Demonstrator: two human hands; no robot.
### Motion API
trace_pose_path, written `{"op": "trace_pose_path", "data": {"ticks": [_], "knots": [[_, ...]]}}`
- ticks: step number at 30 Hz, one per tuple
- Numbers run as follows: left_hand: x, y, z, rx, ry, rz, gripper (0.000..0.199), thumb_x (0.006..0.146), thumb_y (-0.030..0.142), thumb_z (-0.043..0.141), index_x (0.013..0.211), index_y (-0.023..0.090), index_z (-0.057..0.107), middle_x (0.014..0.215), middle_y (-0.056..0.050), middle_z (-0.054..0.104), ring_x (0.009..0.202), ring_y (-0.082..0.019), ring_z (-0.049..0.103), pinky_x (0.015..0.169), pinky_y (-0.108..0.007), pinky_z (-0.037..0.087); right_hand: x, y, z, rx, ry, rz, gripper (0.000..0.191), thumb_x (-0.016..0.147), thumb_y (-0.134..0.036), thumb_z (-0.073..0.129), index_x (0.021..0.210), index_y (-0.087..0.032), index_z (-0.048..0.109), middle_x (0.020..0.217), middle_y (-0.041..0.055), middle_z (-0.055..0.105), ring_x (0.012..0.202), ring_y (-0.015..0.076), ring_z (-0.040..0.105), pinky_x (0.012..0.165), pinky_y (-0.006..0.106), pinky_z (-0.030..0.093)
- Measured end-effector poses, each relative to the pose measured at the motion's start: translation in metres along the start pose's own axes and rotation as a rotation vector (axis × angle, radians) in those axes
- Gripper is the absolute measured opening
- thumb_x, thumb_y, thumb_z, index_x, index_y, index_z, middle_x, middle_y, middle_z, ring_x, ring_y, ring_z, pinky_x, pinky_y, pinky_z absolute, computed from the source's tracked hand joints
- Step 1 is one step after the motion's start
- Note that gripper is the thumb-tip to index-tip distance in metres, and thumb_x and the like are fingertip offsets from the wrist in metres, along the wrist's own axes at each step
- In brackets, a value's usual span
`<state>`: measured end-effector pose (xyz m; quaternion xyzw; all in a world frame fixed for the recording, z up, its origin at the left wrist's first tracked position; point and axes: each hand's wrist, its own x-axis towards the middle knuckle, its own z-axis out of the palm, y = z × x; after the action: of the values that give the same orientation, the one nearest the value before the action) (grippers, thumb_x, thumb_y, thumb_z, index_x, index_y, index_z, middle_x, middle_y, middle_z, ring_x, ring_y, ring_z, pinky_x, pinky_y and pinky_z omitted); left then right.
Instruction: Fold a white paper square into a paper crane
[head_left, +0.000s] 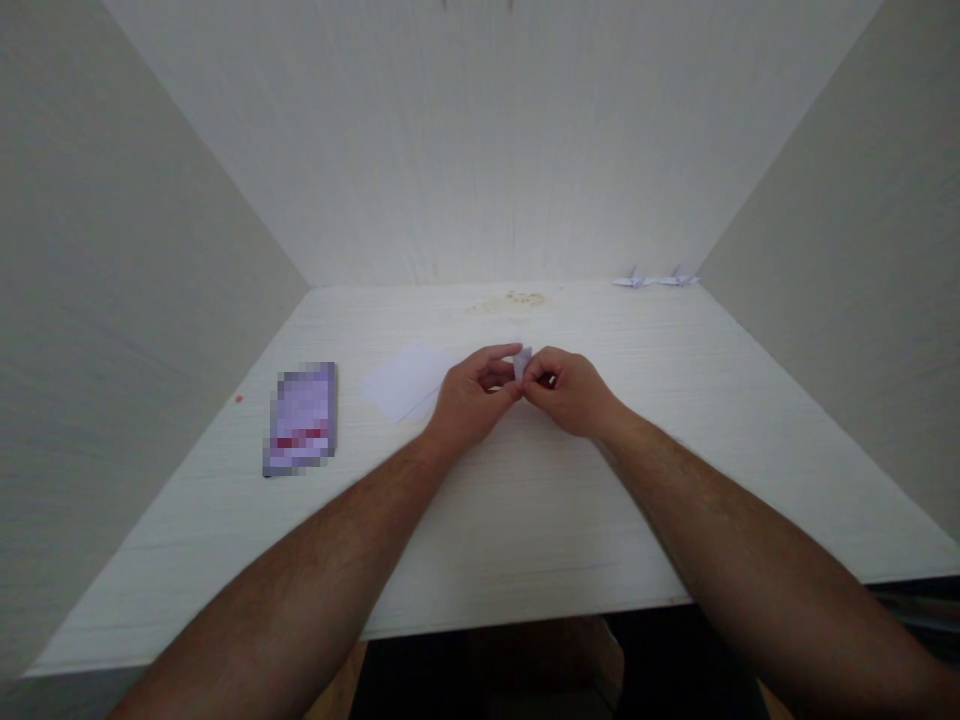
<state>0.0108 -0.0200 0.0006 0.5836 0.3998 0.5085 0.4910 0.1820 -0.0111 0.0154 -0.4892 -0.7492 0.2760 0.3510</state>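
Note:
A small folded piece of pale paper [523, 362] stands up between my two hands over the middle of the table. My left hand [480, 392] grips its left side, thumb at the lower edge and forefinger reaching along the top. From the other side my right hand [562, 388] pinches it between thumb and curled forefinger. Both thumbs meet near the paper's bottom, so its lower part is hidden. Just left of my left hand lie flat sheets of white paper [405, 382], partly covered by that hand.
A phone-like object [301, 418], blurred by pixels, lies at the left. Two folded paper birds [634, 281] [680, 279] stand at the back right corner. Brownish stains [523, 298] mark the table's rear. A tiny orange dot [239, 399] lies near the left edge. Walls enclose three sides.

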Motion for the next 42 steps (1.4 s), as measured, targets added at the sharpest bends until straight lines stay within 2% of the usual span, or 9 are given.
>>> {"op": "trace_pose_path", "data": {"ticks": [5,17,27,32,38,42], "knots": [[0.0013,-0.0039,-0.0012,0.055,-0.027,0.024,0.058,0.067,0.020,0.082,0.123,0.020,0.066,0.100,-0.005,0.072,0.079,-0.013,0.071,0.068,-0.024,0.059,0.0021,-0.0021,-0.0042,0.015,-0.013,0.045,0.006,0.075,-0.020,0.064,0.069,-0.020,0.062,0.067,-0.0016,0.062,0.061,0.0118,0.051,0.060,0.028,0.040],[-0.0001,-0.0019,0.0010,0.141,-0.010,0.053,0.057,0.068,0.015,0.077,0.124,0.022,0.067,0.099,-0.004,0.072,0.074,-0.010,0.067,0.066,-0.022,0.057,0.0014,-0.0042,-0.0058,0.013,-0.015,0.028,0.008,0.075,-0.022,0.065,0.068,-0.020,0.062,0.066,-0.0017,0.061,0.060,0.0115,0.049,0.059,0.028,0.038],[-0.0004,-0.0040,-0.0013,0.397,0.088,0.118,0.066,0.064,-0.002,0.055,0.122,0.024,0.071,0.098,-0.002,0.073,0.074,-0.010,0.060,0.066,-0.021,0.053,0.0016,-0.0031,-0.0048,0.100,0.016,0.083,0.007,0.069,-0.024,0.061,0.063,-0.019,0.060,0.060,-0.0028,0.057,0.058,0.0111,0.047,0.058,0.028,0.036],[-0.0014,-0.0015,0.0004,0.440,0.106,0.129,0.055,0.071,0.002,0.056,0.118,0.023,0.073,0.097,-0.001,0.075,0.071,-0.008,0.061,0.069,-0.021,0.052,0.0026,-0.0030,-0.0043,0.138,0.001,0.114,0.008,0.067,-0.025,0.059,0.061,-0.019,0.059,0.057,-0.0038,0.054,0.057,0.0100,0.043,0.057,0.028,0.033],[-0.0035,-0.0006,0.0011,0.547,0.134,0.128,0.044,0.080,0.016,0.064,0.122,0.024,0.072,0.087,0.001,0.075,0.061,-0.008,0.058,0.063,-0.023,0.049,0.0024,-0.0059,-0.0053,0.158,-0.009,0.130,0.008,0.065,-0.025,0.059,0.060,-0.019,0.059,0.057,-0.0040,0.052,0.056,0.0100,0.041,0.057,0.028,0.032],[-0.0037,0.0020,0.0004,0.677,0.176,0.104,0.019,0.082,0.025,0.066,0.095,0.021,0.078,0.077,0.000,0.074,0.066,-0.012,0.062,0.066,-0.027,0.047,0.0020,-0.0063,-0.0054,0.161,-0.009,0.144,0.008,0.065,-0.025,0.059,0.059,-0.019,0.058,0.056,-0.0040,0.051,0.056,0.0101,0.041,0.055,0.027,0.031]]}}
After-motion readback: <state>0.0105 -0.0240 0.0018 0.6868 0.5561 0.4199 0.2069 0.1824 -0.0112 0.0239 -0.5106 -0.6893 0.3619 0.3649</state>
